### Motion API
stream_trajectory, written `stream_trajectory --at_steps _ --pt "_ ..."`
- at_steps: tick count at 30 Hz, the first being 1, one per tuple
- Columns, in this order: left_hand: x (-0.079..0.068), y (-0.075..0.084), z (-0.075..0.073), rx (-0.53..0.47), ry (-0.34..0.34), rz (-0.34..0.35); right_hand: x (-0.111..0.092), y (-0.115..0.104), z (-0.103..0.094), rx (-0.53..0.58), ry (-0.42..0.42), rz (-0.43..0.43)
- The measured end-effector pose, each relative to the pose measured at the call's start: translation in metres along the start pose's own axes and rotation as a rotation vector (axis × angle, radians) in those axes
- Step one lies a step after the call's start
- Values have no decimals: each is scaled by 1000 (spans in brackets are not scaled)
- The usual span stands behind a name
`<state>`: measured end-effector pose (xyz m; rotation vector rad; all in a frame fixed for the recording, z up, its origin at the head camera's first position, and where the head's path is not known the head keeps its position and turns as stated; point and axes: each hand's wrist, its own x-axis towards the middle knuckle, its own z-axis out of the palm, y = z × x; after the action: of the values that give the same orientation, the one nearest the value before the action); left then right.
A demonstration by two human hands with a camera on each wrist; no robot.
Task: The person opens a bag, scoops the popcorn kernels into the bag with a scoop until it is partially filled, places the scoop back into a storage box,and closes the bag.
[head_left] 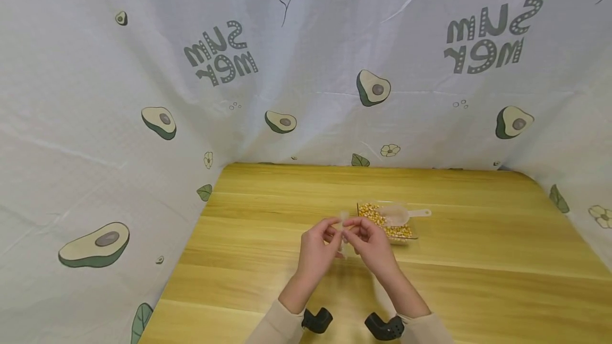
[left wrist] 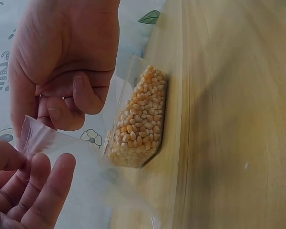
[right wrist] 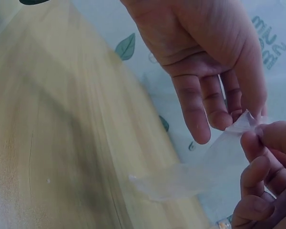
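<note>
My two hands (head_left: 317,246) (head_left: 375,248), two sleeves (head_left: 277,325) (head_left: 425,329) and two black wrist mounts (head_left: 317,321) (head_left: 384,327) appear with one table (head_left: 478,227), one plastic bag (right wrist: 181,181), one clear box (left wrist: 136,70), one scoop (head_left: 396,216) and corn kernels (left wrist: 144,117) too many to count.

We see yellow corn (left wrist: 140,114); a milky, see-through bag (right wrist: 181,180); a pale pinkish scoop (head_left: 396,216); a yellow-brown, wood-grained table (head_left: 258,222); a white cloth (head_left: 315,52) printed with green-and-cream avocados (head_left: 374,88) and grey lettering (head_left: 223,67); cream sleeves (head_left: 277,325).

Clear thin plastic bag (right wrist: 181,179), translucent, looks flat, crumpled at one edge. That edge is pinched by left hand (head_left: 316,246) and right hand (head_left: 373,246); rest of bag extends loose below fingers. Just left of corn container (head_left: 401,239), narrow side up in head view.
</note>
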<state>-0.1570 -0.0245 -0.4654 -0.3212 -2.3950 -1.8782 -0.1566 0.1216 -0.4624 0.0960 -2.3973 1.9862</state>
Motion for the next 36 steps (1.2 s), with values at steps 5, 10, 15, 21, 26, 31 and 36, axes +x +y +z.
stream_trajectory --at_steps 5,10,15,21,26,31,36 --pt "-2 1 -1 46 1 28 -1 1 2 -33 16 -16" --pt "-2 1 -1 70 3 36 -1 2 3 -40 20 -31" --pt "-1 1 0 85 1 44 -2 2 2 -42 29 -25" --pt "-2 1 -2 88 -16 43 -2 3 1 -52 27 -13" --pt "0 0 -9 93 15 40 0 5 -7 -80 75 8" --pt "2 -2 -15 83 66 8 2 9 -14 -90 116 16" --pt "1 -4 -17 103 74 4 3 12 -16 -79 115 16"
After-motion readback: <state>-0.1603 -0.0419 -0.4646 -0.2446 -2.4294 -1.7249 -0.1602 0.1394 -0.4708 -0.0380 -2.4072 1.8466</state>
